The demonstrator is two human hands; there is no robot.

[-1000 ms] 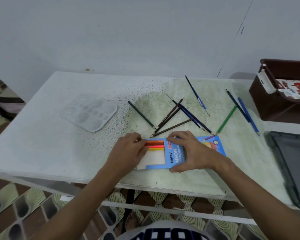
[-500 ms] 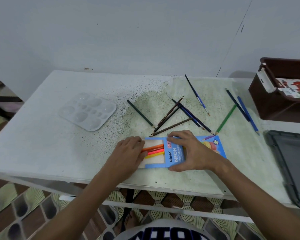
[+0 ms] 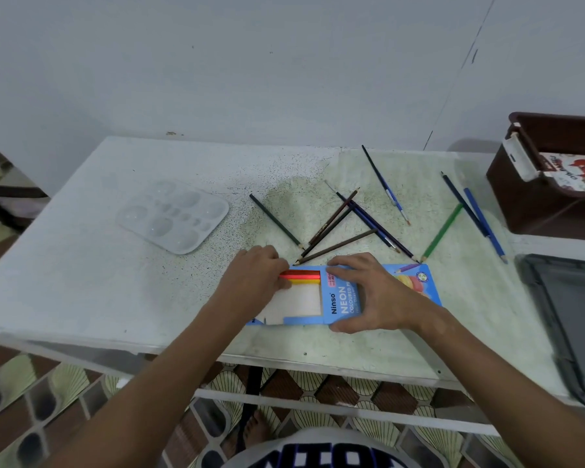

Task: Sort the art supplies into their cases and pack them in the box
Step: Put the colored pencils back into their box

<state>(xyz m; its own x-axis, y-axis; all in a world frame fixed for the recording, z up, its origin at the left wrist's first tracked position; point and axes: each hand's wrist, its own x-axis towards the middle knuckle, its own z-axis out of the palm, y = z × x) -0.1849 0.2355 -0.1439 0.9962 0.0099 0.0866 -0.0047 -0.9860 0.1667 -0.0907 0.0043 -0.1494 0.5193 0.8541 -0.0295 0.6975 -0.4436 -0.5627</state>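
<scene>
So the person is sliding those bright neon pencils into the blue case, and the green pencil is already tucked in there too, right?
Not quite. The head view shows the green pencil loose on the table, beyond the blue case, not in it. The rest holds: the left hand is at the neon pencils showing in the case's window, while the right hand steadies the case.
</scene>
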